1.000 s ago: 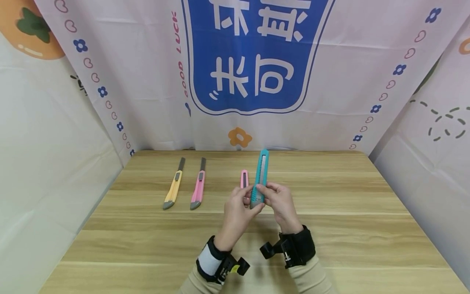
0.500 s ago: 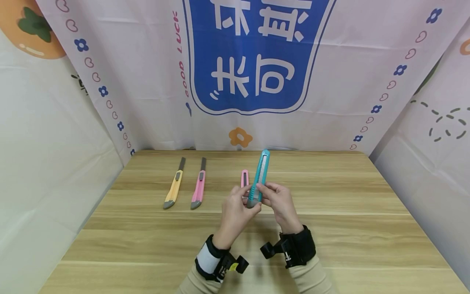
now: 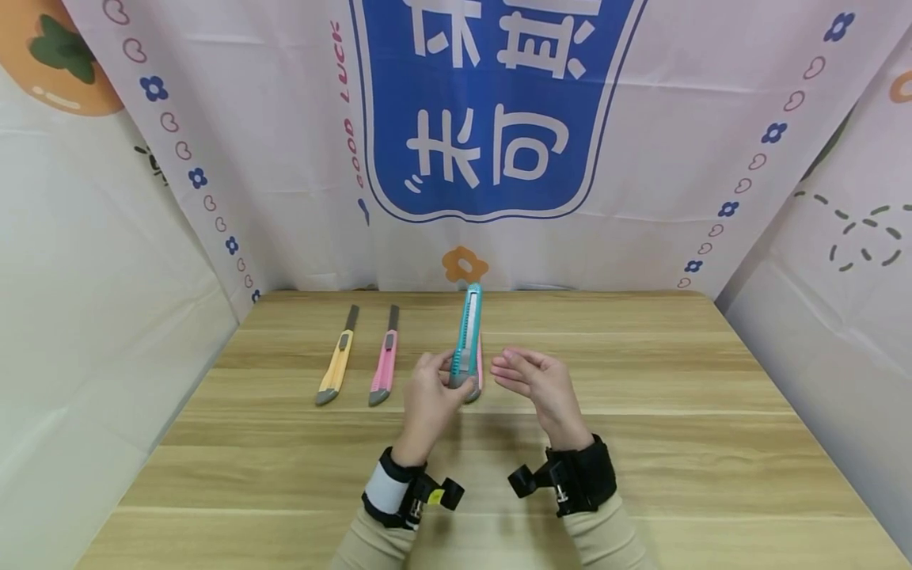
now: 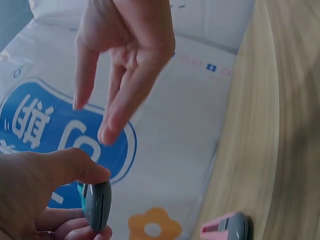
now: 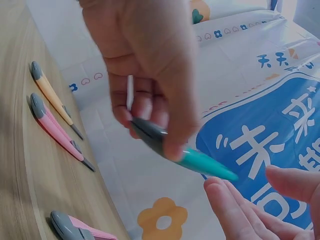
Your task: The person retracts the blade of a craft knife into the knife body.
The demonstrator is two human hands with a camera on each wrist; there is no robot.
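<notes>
My left hand (image 3: 430, 404) holds a teal utility knife (image 3: 469, 317) by its grey end, between thumb and fingers. The knife points away, raised above the table. In the right wrist view, the teal knife (image 5: 207, 164) tapers toward my right hand (image 5: 250, 215). In the head view my right hand (image 3: 543, 392) is just to the right of it, apart from it, fingers extended and holding nothing. A pink utility knife (image 3: 480, 356) lies on the table, mostly hidden behind the teal one; its grey end (image 4: 237, 227) shows in the left wrist view.
On the left of the wooden table (image 3: 677, 443) lie a yellow utility knife (image 3: 338, 364) and another pink utility knife (image 3: 385, 364), both with grey blades out. A printed cloth (image 3: 641, 198) hangs along the table's back edge.
Earlier both hands held the teal knife. My right hand has let go of it, and my left hand has carried it leftward, in front of the pink knife.
</notes>
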